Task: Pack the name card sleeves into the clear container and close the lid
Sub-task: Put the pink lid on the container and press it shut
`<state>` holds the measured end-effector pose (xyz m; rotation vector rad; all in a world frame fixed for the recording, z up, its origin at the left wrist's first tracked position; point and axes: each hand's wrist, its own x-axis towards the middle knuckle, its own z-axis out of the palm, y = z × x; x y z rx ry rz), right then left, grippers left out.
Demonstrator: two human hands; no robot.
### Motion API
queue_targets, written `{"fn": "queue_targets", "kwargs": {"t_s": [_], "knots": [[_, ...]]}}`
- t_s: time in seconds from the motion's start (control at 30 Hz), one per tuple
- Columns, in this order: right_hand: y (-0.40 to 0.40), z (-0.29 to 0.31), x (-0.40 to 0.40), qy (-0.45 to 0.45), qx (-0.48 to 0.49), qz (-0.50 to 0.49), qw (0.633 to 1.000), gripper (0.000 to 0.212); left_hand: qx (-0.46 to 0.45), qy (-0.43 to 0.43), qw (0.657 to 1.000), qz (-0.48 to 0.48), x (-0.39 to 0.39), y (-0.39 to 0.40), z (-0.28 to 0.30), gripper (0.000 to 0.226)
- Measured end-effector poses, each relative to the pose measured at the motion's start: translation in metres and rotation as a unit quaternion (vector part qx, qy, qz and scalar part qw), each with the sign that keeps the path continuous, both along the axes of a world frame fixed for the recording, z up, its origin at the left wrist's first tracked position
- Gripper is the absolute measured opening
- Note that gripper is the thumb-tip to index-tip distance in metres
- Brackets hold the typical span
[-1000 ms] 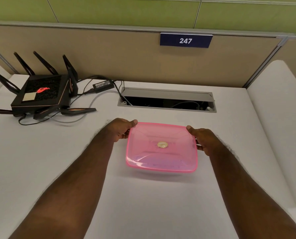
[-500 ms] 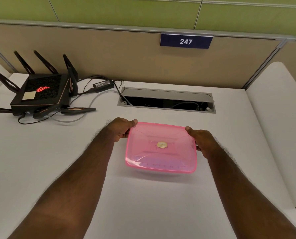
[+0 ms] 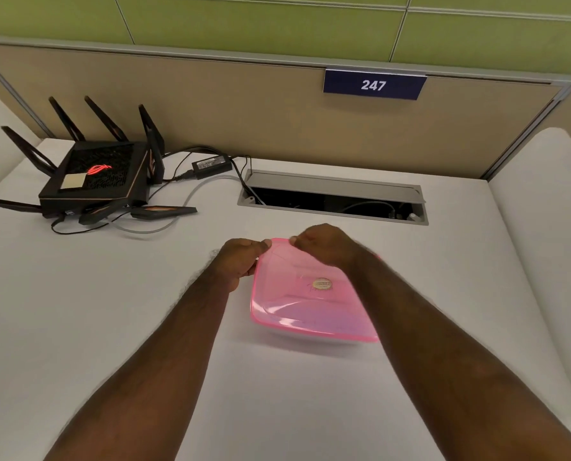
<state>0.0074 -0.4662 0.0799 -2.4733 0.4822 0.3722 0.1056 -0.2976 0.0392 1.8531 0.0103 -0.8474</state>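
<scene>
A pink translucent lid (image 3: 307, 304) with a small round gold sticker covers a clear container on the white desk. Only a thin strip of the container (image 3: 314, 337) shows under the lid's near edge, and its contents are hidden. My left hand (image 3: 240, 261) grips the far left corner of the container and lid. My right hand (image 3: 324, 244) has crossed over the lid, and its fingers pinch the lid's far edge close to that same corner. No name card sleeves are visible.
A black router (image 3: 94, 174) with several antennas stands at the back left, with its power adapter (image 3: 210, 164) and cables beside it. An open cable slot (image 3: 334, 201) is set into the desk behind the container. A partition with a "247" sign (image 3: 374, 84) backs the desk.
My right hand has left the lid's right side and moved left across the lid to its far left corner. My left hand has stayed at that corner.
</scene>
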Motion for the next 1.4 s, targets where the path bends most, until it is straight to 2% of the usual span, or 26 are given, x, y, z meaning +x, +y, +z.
{"fn": "queue_targets", "kwargs": {"t_s": [0.2,0.57,0.7,0.8,0.9,1.0,1.1,1.17,1.27,1.4], "knots": [[0.017,-0.008,0.041,0.041,0.020,0.011,0.999,0.060,-0.001,0.020,1.000,0.005,-0.003,0.002,0.000,0.039],[0.008,-0.002,0.046,0.064,0.082,0.003,0.995,0.060,-0.009,0.039,0.998,0.050,-0.004,-0.003,-0.003,0.031],[0.014,-0.014,0.047,0.034,0.062,-0.009,0.997,0.058,0.013,0.002,0.998,0.067,-0.010,-0.008,-0.006,0.030],[0.015,-0.018,0.043,0.015,0.041,-0.009,0.999,0.060,0.000,0.012,0.997,0.077,-0.013,-0.008,-0.007,0.030],[0.014,-0.018,0.041,0.004,0.052,0.008,0.999,0.059,0.002,0.005,0.998,0.059,-0.014,-0.006,-0.005,0.034],[0.014,-0.024,0.040,-0.013,0.067,-0.025,0.997,0.052,0.000,-0.015,0.999,0.050,-0.021,-0.001,0.002,0.037],[0.017,-0.026,0.034,-0.026,0.061,-0.038,0.997,0.041,-0.036,-0.019,0.999,0.031,-0.028,0.007,0.005,0.023],[0.020,-0.023,0.029,-0.039,0.018,-0.036,0.998,0.041,-0.042,-0.024,0.999,0.010,-0.031,0.016,0.008,0.015],[0.025,-0.021,0.019,-0.042,-0.023,0.001,0.999,0.050,-0.013,0.009,0.999,-0.028,-0.037,0.035,0.012,0.024],[0.035,-0.018,0.006,0.016,-0.082,0.022,0.996,0.072,0.032,0.120,0.989,-0.079,-0.054,0.067,0.013,0.034]]}}
